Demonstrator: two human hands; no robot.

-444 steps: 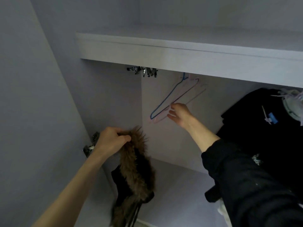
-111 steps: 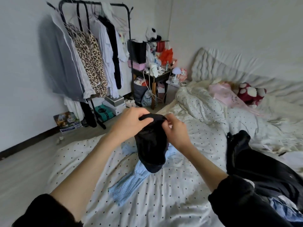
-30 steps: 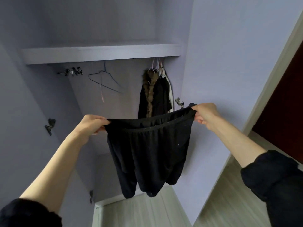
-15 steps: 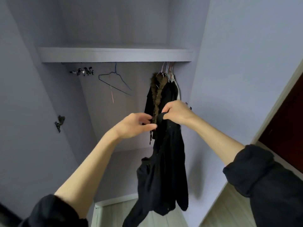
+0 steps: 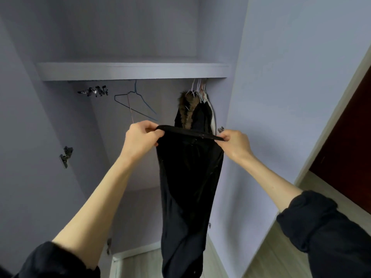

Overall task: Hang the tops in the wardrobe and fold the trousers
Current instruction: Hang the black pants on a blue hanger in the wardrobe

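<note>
Wardrobe (image 5: 251, 87) ahead; trousers (image 5: 188, 187), bunched a half-second ago, now hang folded lengthwise, waistband pinched by left hand (image 5: 140, 140) at 9 o'clock, right hand (image 5: 235, 143) at 3.

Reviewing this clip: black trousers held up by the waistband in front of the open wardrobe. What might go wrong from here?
1. The black trousers hang full length in mid-air, gripped only at the waistband by the left hand and right hand; with no surface under them, a fold may come out uneven.
2. The legs reach down near the floor and might drag.
3. They hang close to the fur-collared coat and could catch on it.
</note>
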